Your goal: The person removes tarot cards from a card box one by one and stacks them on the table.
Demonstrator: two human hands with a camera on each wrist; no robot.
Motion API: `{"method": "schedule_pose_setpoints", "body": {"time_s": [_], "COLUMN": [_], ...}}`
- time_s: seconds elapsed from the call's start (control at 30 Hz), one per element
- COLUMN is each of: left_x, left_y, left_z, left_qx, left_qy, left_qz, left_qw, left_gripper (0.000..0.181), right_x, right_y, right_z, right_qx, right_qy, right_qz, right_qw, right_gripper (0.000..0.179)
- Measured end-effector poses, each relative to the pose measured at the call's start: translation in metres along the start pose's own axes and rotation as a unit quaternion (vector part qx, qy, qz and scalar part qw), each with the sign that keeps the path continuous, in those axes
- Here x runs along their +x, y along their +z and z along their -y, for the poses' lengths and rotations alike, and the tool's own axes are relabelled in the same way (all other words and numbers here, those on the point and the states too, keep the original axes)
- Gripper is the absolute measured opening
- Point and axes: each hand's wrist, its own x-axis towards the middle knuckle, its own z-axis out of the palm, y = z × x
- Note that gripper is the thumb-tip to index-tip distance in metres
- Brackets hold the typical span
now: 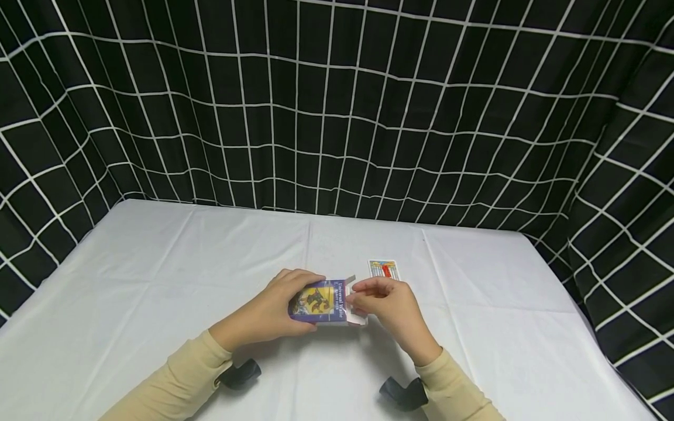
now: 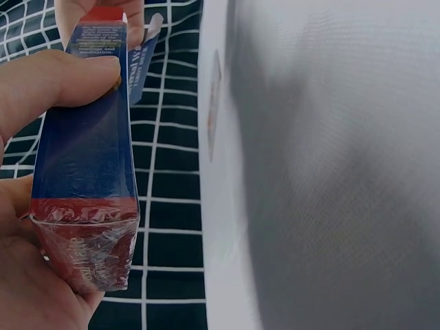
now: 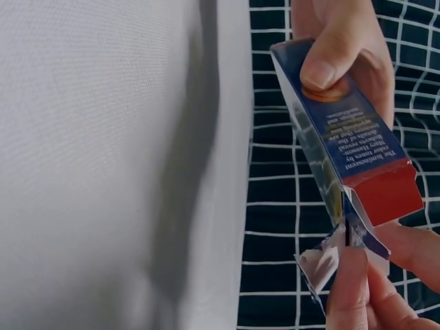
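left hand (image 1: pixel 278 303) grips card box (image 1: pixel 318 303) | right hand (image 1: pixel 392 305) at box's torn-open end, can't tell if pinching | printed card (image 1: pixel 383 268) beyond box

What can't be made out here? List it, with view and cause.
Inside of the blue, yellow-pictured cardboard box: head view, white-lined cardboard flaps and the right hand block it.
Lower part of the white rectangular card with red print: head view, behind the right hand.
Lettering under the crinkled clear plastic wrap: left wrist view, blurred.
Upper ends of the beige fabric sleeves: head view, cut off by the lower edge.
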Motion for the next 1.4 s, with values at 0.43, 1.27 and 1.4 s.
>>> {"method": "schedule_pose_setpoints", "body": {"time_s": [0.43,1.27,1.4], "left_x": [-0.001,0.0,0.0], "left_y": [0.002,-0.005,-0.006], "left_z": [-0.002,0.001,0.001], "left_qx": [0.005,0.005,0.003], "left_qy": [0.005,-0.004,-0.005], "left_qz": [0.004,-0.006,-0.01], "left_qw": [1.0,1.0,0.9999], "left_gripper": [0.077,0.078,0.078], "right_x": [-0.001,0.003,0.005], "right_y": [0.006,-0.02,-0.025], "right_z": [-0.001,0.003,0.004], "right_qx": [-0.047,-0.024,-0.027], "right_qy": [0.011,-0.01,-0.013], "right_qz": [-0.023,0.028,0.035], "right_qw": [0.9986,0.9993,0.9989], "right_gripper": [0.025,0.043,0.043]}}
